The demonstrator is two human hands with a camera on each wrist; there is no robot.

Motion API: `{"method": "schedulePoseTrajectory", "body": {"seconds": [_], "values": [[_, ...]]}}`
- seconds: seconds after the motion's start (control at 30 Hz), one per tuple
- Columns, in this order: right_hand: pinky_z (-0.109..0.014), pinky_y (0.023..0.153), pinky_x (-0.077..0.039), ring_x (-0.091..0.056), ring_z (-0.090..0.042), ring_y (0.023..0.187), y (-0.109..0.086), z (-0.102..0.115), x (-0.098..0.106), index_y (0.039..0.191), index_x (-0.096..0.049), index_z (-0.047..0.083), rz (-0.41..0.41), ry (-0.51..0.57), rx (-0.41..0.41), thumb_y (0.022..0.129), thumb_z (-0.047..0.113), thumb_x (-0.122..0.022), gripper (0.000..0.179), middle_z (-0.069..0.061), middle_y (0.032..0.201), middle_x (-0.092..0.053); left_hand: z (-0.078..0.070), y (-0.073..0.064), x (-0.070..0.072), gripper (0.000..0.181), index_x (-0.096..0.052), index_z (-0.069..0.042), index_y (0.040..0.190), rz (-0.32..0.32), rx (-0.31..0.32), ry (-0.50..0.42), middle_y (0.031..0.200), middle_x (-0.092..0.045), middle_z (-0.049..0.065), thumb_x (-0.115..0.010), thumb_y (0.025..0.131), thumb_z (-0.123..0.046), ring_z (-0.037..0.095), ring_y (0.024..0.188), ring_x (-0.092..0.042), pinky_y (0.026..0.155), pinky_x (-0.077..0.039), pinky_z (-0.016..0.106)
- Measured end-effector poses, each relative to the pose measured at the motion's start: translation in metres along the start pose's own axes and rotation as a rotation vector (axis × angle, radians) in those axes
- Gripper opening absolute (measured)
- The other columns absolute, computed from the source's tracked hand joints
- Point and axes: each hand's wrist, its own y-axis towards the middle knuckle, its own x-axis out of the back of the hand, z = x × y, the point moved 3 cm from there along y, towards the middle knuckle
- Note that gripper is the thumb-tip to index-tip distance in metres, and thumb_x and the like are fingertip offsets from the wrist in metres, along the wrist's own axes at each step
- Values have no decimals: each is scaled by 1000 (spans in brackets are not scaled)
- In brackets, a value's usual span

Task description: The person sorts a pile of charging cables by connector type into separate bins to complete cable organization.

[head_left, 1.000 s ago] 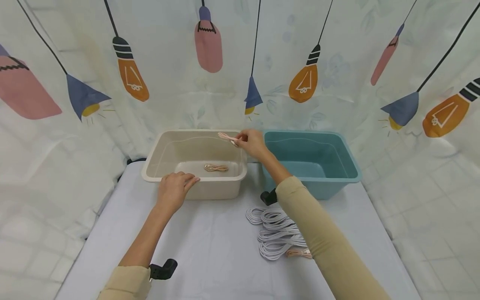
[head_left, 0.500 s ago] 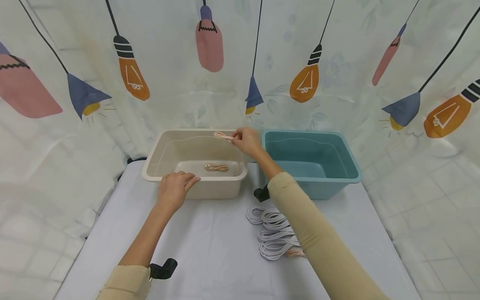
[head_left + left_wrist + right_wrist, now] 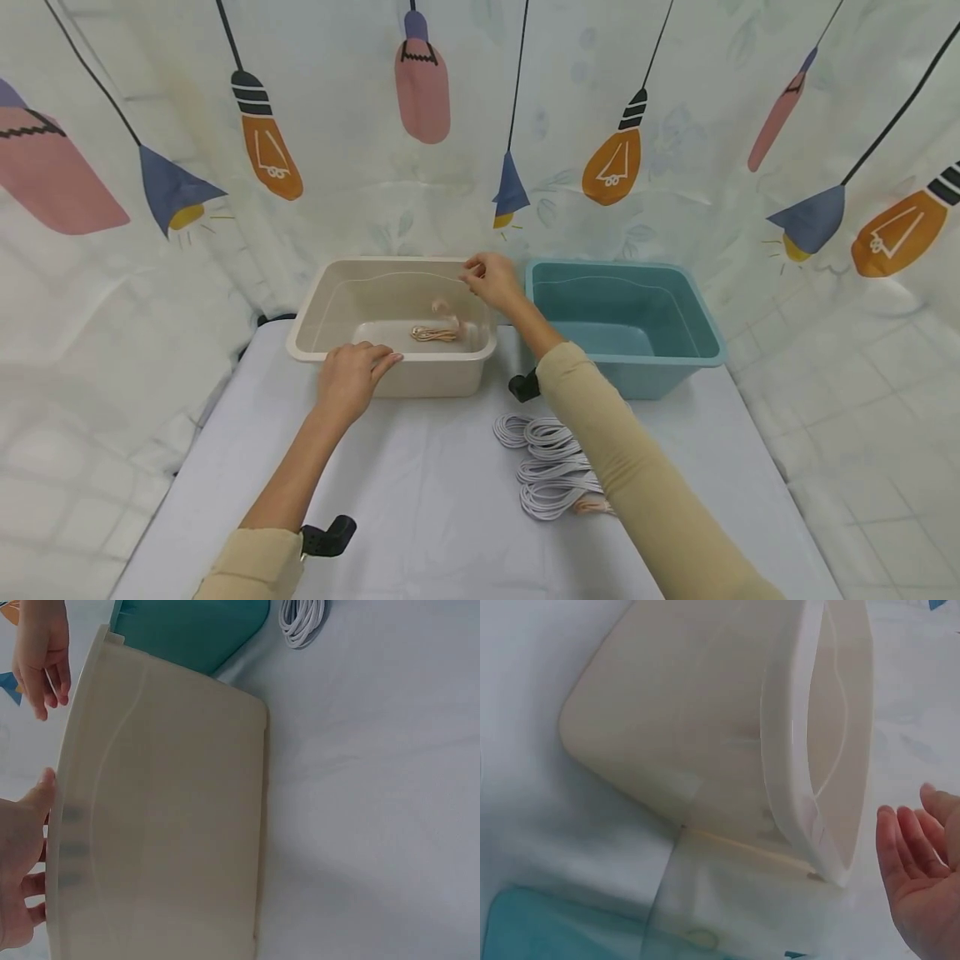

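My left hand (image 3: 347, 379) grips the front rim of the beige bin (image 3: 431, 381); the left wrist view shows its fingers as dark patches through the wall. Over the bin's back right corner is my right hand (image 3: 491, 279), with nothing in its loosely bent fingers. Below it, a blurred pale pink cable bundle (image 3: 447, 312) drops inside the bin. A tan cable bundle (image 3: 433, 333) lies on the bin floor. In the right wrist view, the right hand (image 3: 922, 862) stands apart from the bin's rim.
To the right stands a teal bin (image 3: 648, 379). Several coiled white cables (image 3: 551, 467) lie on the white-covered table in front, with another pink cable bundle (image 3: 592, 505) partly hidden by the right sleeve (image 3: 637, 467). A printed curtain (image 3: 337, 167) hangs behind.
My right hand moved slightly left over the beige bin and let go of the pink cable bundle, which fell into it. The left hand stayed on the rim.
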Motion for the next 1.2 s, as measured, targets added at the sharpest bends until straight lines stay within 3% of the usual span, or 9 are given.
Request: {"method": "schedulePoseTrajectory", "body": {"seconds": [0.13,0.37,0.77,1.2], "values": [[-35,79,-63,-75,-35,91,-2,-3,1,125,-70,-6,-2,45,9,105,12,-68,27,-24,107,-75,0,0,0,30,-80,-2,111,-4,-2,-3,98,-77,17,-70,101,-29,43,89,-71,87,-54,61],[-33,77,-64,-74,-37,91,-9,-9,6,122,-70,-8,-19,94,28,104,12,-69,27,-25,104,-74,-1,0,0,30,-80,-2,111,-9,-3,-11,98,-77,18,-70,101,-29,43,90,-71,88,-54,61],[-35,79,-64,-74,-35,91,-36,-12,22,123,-71,-7,-19,126,80,104,14,-70,29,-23,105,-74,0,0,-1,31,-80,-1,111,-14,-5,-5,98,-78,18,-70,102,-30,43,89,-71,88,-54,62],[-34,72,-62,-75,-34,88,-67,-18,34,119,-73,-4,-51,80,111,101,14,-73,26,-20,100,-76,-2,-1,1,31,-80,-3,111,-10,7,2,99,-78,18,-70,102,-30,43,90,-71,87,-54,61]]}}
